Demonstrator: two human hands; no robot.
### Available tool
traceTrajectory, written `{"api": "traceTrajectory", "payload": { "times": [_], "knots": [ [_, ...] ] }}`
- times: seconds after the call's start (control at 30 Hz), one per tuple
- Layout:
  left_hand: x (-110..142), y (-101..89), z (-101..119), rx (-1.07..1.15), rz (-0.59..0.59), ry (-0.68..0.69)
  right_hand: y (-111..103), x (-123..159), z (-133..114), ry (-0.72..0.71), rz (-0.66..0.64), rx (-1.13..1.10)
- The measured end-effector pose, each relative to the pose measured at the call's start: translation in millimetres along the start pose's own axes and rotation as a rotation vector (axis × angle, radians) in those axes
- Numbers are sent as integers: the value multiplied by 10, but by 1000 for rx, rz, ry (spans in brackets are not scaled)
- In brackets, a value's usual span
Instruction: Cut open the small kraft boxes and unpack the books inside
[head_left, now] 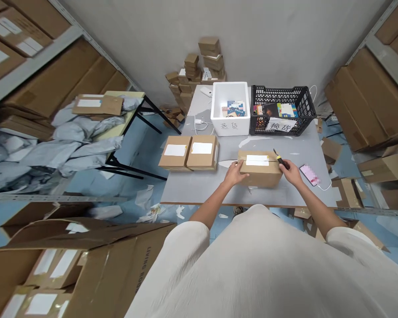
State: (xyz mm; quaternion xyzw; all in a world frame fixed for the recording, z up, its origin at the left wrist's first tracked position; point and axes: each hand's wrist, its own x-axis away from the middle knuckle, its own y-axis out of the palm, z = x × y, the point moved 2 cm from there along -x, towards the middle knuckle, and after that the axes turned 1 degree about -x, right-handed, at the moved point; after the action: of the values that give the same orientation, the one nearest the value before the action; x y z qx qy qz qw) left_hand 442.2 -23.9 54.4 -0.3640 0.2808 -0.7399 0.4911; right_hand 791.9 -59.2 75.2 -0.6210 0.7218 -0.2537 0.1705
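Note:
In front of me on the grey table lies a taped cardboard box (260, 174) with white labels on its top. My left hand (235, 174) grips the box's left side, thumb along the front and fingers at the upper left edge. At the right end, my right hand (290, 171) is closed around a utility knife (279, 159), dark and yellow, its blade pointing up and left above the box. Further left stand two cardboard boxes (189, 152) side by side, each with a white label.
Behind the box are a white foam bin (230, 127) and a black plastic crate (278, 128), both holding booklets. A phone (309, 175) with a cable lies right. Shelves with parcels (86, 150) stand left; a large open carton (119, 265) is lower left.

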Motion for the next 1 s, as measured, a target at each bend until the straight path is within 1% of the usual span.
{"api": "traceTrajectory", "payload": {
  "times": [0.1, 0.17, 0.23, 0.3, 0.43, 0.57, 0.67, 0.77, 0.87, 0.93, 1.0],
  "knots": [
    [-52, -65, 77, 5, -34, 17, -113, -112, 45, 28, 66, -2],
    [-97, -72, 106, 4, -74, 3, -136, -172, 96, 64, 70, 20],
    [-146, -52, 115, 20, -92, -28, -117, -200, 154, 94, 55, 31],
    [-191, -14, 104, 71, -79, -72, -78, -191, 213, 111, 41, 11],
    [-224, 96, 58, 177, -56, -117, -31, -92, 335, 146, 29, -9],
    [-175, 211, 2, 231, -73, -93, -38, 22, 454, 160, -18, 20],
    [-117, 302, -47, 269, -101, -47, -36, 81, 520, 166, -32, 40],
    [-68, 413, -95, 330, -151, 35, -8, 136, 540, 183, -40, 63],
    [-31, 502, -121, 427, -161, 124, 33, 202, 512, 232, -77, 68],
    [-9, 518, -123, 469, -154, 120, 43, 239, 468, 250, -93, 56],
    [18, 483, -120, 456, -150, 48, 18, 255, 410, 240, -72, 47]
  ]
}}
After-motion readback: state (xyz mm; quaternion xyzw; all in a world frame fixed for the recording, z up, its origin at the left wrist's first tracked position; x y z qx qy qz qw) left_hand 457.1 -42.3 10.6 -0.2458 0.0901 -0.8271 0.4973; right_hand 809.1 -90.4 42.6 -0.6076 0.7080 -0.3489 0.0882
